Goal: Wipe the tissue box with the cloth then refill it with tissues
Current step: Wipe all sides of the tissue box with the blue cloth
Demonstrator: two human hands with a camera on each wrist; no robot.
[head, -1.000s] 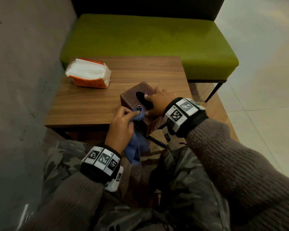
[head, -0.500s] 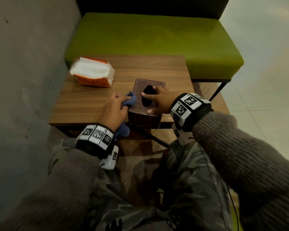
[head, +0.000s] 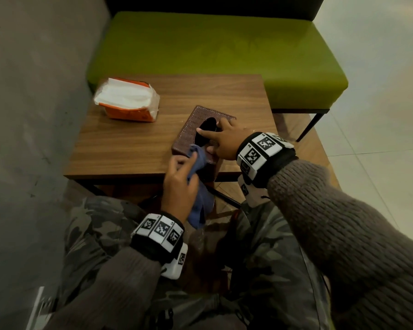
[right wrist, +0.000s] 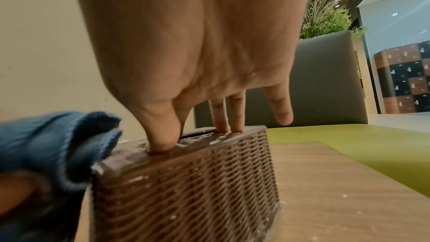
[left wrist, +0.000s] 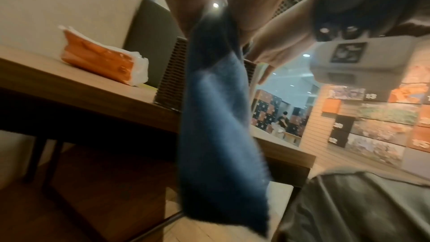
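A brown woven tissue box (head: 188,129) stands on the wooden table (head: 129,144) close to its front edge, its oval slot on top. My right hand (head: 219,139) rests on the box top, straight fingers (right wrist: 235,117) and thumb pressing beside the slot. My left hand (head: 180,177) grips a blue cloth (head: 199,158) against the box's near left top corner. In the right wrist view the cloth (right wrist: 53,139) bunches on that corner of the box (right wrist: 186,181). The rest of the cloth (left wrist: 216,117) hangs below the table edge. An orange pack of white tissues (head: 128,100) lies at the table's back left.
A green upholstered bench (head: 212,48) runs behind the table. A grey wall (head: 34,115) closes the left side. My knees in camouflage trousers (head: 260,258) sit just under the front edge. Tiled floor (head: 379,163) lies to the right.
My left hand has carried the cloth from the box's left side round to its near left corner. The right hand stays on the box top.
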